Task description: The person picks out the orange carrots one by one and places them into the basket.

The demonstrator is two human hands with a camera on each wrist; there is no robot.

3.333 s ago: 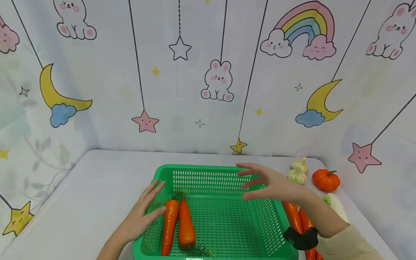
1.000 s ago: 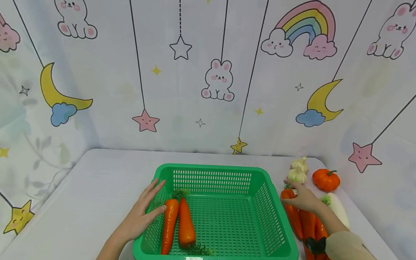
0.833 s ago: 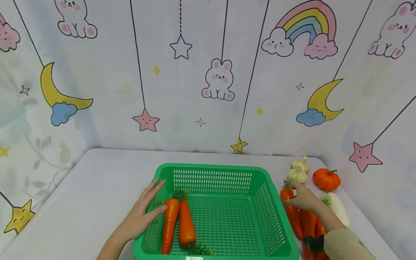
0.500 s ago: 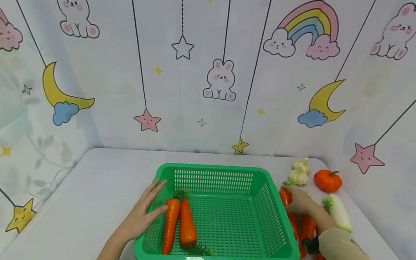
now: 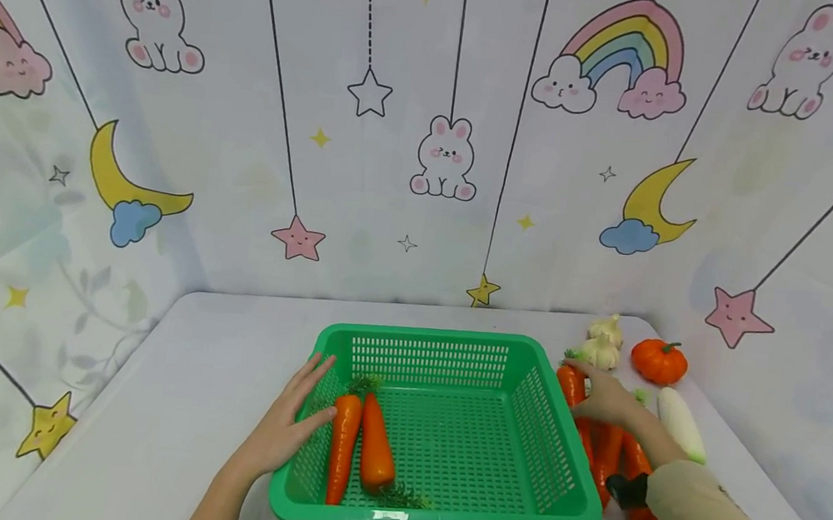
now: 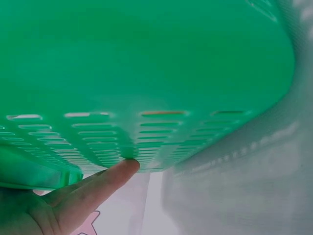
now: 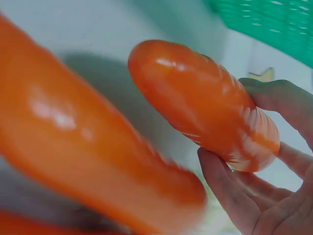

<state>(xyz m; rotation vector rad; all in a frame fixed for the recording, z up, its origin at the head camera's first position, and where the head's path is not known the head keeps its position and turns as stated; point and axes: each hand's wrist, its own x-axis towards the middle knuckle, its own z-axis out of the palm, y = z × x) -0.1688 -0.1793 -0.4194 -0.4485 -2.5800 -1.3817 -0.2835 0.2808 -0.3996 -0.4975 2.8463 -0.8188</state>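
My right hand [image 5: 603,395] grips a carrot [image 7: 195,103] beside the green basket's right wall; thumb and fingers are around its thick end in the right wrist view. Another carrot [image 7: 93,132] lies close by in that view. My left hand [image 5: 279,431] lies along the left side of the green basket [image 5: 429,519], fingers extended and thumb over the rim. In the left wrist view a finger [image 6: 102,188] touches the basket's slotted outer wall. Inside the basket, at its left, are a slim carrot [image 5: 343,450] and a thicker carrot [image 5: 377,453].
Several more carrots [image 5: 606,458] lie right of the basket, partly under my right arm. Behind them are garlic bulbs [image 5: 601,351], a small orange pumpkin [image 5: 658,363] and a white radish [image 5: 681,424]. A patterned cloth [image 5: 365,171] hangs behind the white table [image 5: 186,388].
My right hand has gone from above the basket to the carrots at its right and now grips one, which has shifted slightly toward the back. The left hand stays at the basket.
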